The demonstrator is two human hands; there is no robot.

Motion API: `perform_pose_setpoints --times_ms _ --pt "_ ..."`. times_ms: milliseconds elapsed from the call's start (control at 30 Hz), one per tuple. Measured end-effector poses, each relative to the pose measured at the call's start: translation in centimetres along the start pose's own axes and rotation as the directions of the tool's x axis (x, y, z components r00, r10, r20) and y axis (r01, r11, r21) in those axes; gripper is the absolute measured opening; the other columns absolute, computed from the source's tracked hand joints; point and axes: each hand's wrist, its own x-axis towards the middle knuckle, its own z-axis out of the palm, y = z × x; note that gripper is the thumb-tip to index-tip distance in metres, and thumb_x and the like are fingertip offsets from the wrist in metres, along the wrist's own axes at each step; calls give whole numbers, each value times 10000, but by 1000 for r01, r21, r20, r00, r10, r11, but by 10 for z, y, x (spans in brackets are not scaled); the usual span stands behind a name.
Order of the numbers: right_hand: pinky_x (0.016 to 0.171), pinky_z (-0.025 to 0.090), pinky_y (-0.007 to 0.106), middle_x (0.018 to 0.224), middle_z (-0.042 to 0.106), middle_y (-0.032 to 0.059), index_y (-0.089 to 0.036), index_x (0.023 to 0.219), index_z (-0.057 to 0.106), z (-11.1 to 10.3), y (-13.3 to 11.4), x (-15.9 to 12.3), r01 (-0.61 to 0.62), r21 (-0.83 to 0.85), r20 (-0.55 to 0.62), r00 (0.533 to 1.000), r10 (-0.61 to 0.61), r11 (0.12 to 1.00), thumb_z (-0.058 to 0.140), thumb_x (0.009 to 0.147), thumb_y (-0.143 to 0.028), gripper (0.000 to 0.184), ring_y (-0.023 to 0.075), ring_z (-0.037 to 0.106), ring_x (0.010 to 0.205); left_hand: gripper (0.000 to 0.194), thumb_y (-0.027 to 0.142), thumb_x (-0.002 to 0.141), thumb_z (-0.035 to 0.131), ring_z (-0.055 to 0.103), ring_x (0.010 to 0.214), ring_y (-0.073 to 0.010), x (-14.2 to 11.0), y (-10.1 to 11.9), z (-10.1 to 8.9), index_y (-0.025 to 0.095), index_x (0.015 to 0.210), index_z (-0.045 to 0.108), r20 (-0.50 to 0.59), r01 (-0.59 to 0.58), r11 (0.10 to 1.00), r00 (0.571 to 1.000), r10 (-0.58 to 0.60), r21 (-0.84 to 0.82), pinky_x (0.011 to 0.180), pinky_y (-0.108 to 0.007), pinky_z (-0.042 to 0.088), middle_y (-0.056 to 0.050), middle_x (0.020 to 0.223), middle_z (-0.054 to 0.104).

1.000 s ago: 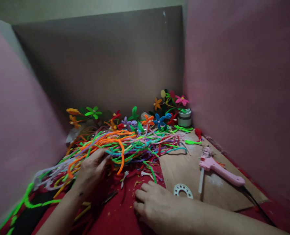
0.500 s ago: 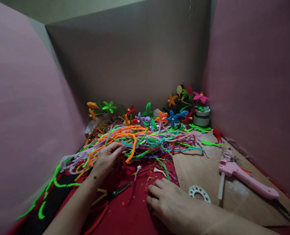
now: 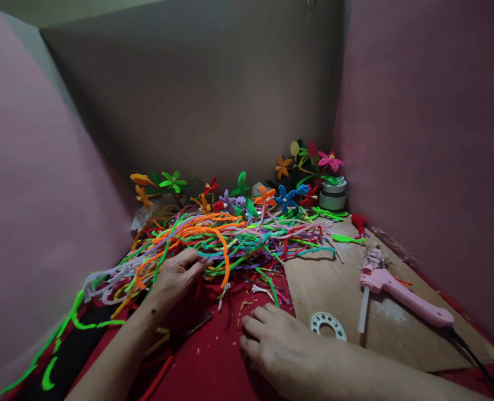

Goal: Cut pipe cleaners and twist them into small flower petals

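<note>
A tangled pile of many-coloured pipe cleaners point(image 3: 247, 234) spreads across the red cloth point(image 3: 213, 356). At its front left edge is my left hand point(image 3: 177, 278), thumb and fingers closed on pipe cleaners; which strands they grip is hidden. A curved orange pipe cleaner point(image 3: 225, 250) hangs over the pile just right of these fingers. My right hand point(image 3: 269, 340) lies on the cloth, palm down, fingers slightly bent and apart, holding nothing. Short white-tipped stem pieces point(image 3: 262, 291) lie beyond it. Dark-bladed scissors point(image 3: 199, 326) rest between my arms, partly hidden.
On a wooden board point(image 3: 414, 345) at the right are a pink glue gun point(image 3: 409, 298) with a cord and a white ring with holes point(image 3: 328, 323). Pipe-cleaner flowers point(image 3: 286, 197) and a small round pot point(image 3: 333, 195) stand behind the pile. Pink and grey panels point(image 3: 230, 100) enclose the space.
The view has swung slightly right. The orange strand's free end has shifted down and right relative to the pile. My left hand stays at the pile's edge; my right hand rests as before.
</note>
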Motion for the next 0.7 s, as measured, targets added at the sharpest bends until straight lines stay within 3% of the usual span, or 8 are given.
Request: perform_pose_setpoints --times_ms 100,200,333,700 --pt "696 371 325 817 589 94 -121 924 589 0 0 0 -2 1 2 1000 2 1000 494 814 -208 169 194 488 777 336 443 761 519 433 559 -108 2 -5 2 177 559 489 4 -57 996 998 57 62 529 -204 363 30 575 441" --pt "696 375 327 809 589 87 -124 926 589 -1 0 1 -2 1 3 1000 2 1000 490 815 -203 168 193 489 769 242 404 780 509 541 710 -142 3 -10 4 189 744 615 65 -131 988 990 125 84 660 -232 420 -9 755 586" --pt "698 378 330 809 591 91 -120 923 589 -2 -1 1 -1 -11 -5 1000 1 1000 501 810 -201 165 193 493 771 183 322 769 521 577 862 -179 3 -12 5 214 847 646 88 -169 973 984 157 155 774 -273 435 -30 897 637" --pt "670 411 344 874 592 92 -121 948 590 2 -2 3 -1 -59 39 999 3 998 518 789 -215 198 214 515 798 213 171 743 472 605 867 -168 -4 3 -5 201 896 616 -56 -189 974 979 197 125 779 -271 469 -22 915 653"
